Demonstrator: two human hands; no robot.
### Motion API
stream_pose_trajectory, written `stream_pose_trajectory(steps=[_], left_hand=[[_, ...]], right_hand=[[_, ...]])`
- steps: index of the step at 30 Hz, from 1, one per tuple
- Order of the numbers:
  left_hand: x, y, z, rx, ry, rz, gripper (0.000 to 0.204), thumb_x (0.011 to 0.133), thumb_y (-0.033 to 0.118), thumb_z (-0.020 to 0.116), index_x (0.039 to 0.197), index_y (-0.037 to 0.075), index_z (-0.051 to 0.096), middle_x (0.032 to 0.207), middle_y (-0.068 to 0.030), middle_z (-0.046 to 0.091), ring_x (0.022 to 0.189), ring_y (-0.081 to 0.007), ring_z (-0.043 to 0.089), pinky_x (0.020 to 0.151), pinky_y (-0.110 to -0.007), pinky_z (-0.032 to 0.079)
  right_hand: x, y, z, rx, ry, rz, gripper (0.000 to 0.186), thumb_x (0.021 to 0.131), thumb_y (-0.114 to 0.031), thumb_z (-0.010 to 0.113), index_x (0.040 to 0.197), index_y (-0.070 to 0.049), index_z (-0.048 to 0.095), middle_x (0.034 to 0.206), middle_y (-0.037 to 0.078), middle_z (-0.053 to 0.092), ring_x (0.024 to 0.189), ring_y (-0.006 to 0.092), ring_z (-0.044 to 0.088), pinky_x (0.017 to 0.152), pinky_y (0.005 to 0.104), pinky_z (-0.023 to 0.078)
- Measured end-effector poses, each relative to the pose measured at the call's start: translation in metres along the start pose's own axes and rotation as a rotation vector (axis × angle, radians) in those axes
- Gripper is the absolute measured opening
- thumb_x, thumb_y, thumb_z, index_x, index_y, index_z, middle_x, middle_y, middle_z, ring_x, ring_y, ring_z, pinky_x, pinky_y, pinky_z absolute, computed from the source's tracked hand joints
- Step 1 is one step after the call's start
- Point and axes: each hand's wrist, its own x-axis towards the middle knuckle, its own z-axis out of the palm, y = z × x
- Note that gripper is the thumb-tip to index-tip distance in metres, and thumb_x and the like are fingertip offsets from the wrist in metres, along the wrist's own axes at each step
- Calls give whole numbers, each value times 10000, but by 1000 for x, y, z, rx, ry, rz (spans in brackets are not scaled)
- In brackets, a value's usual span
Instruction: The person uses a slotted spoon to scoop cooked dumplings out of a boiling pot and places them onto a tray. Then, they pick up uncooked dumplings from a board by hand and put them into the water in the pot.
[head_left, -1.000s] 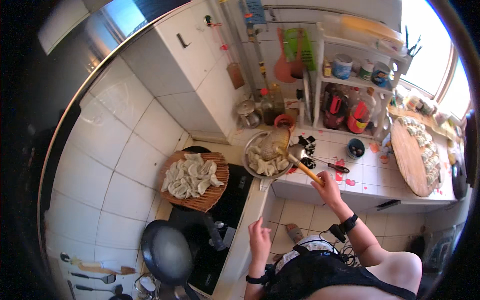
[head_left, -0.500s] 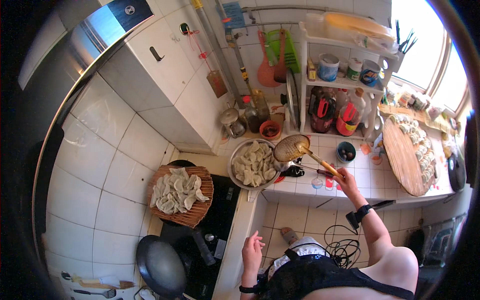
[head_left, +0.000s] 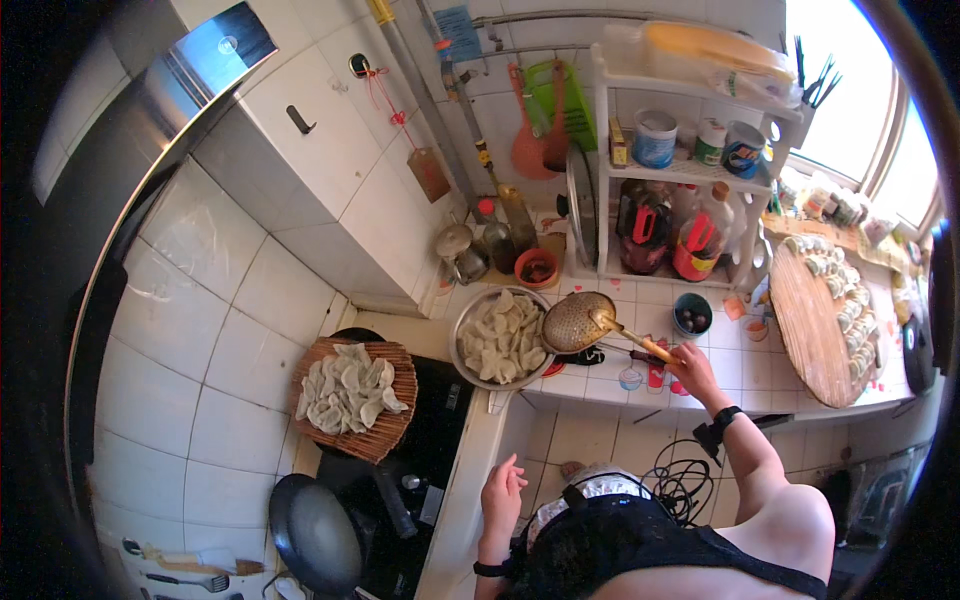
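My right hand (head_left: 690,367) is closed around the handle of a perforated metal skimmer (head_left: 578,322). The skimmer's bowl hangs at the right rim of a metal basin (head_left: 456,345) and partly covers a dark ladle-like utensil on the counter. Pale dumplings (head_left: 500,338) are heaped in the basin. My left hand (head_left: 503,492) hovers in front of the counter edge with loosely bent fingers and nothing in it. More dumplings (head_left: 350,390) lie piled on a round slatted mat (head_left: 395,432) over the stove.
A wok (head_left: 318,535) with a dark handle sits at the stove's near end. On the right counter are a small bowl (head_left: 692,314) and a round board (head_left: 815,330) with rows of dumplings. Bottles and jars fill a white shelf (head_left: 690,178). A black cable (head_left: 685,485) hangs beside me.
The skimmer has come down slightly toward the counter, beside the basin, with my right hand still on its handle. My left hand stays nearly in place. The view has shifted a little.
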Motion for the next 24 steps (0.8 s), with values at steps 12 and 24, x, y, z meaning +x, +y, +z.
stream_pose_trajectory(steps=[12,24], left_hand=[[5,7,15,76,-47,33,285,987,66,455,1249,28,562,933,-112,646,725,-171,645,654,-298,547],[-10,16,4,-407,-58,-165,320,1008,85,452,1314,28,528,1019,-97,656,800,-137,642,734,-270,534]], right_hand=[[11,16,27,-246,60,89,330,725,-100,731,1033,-87,616,961,98,542,948,318,535,814,424,473],[21,-7,17,-147,251,55,312,806,-98,697,1087,-39,576,1086,159,550,1032,378,509,893,427,452]])
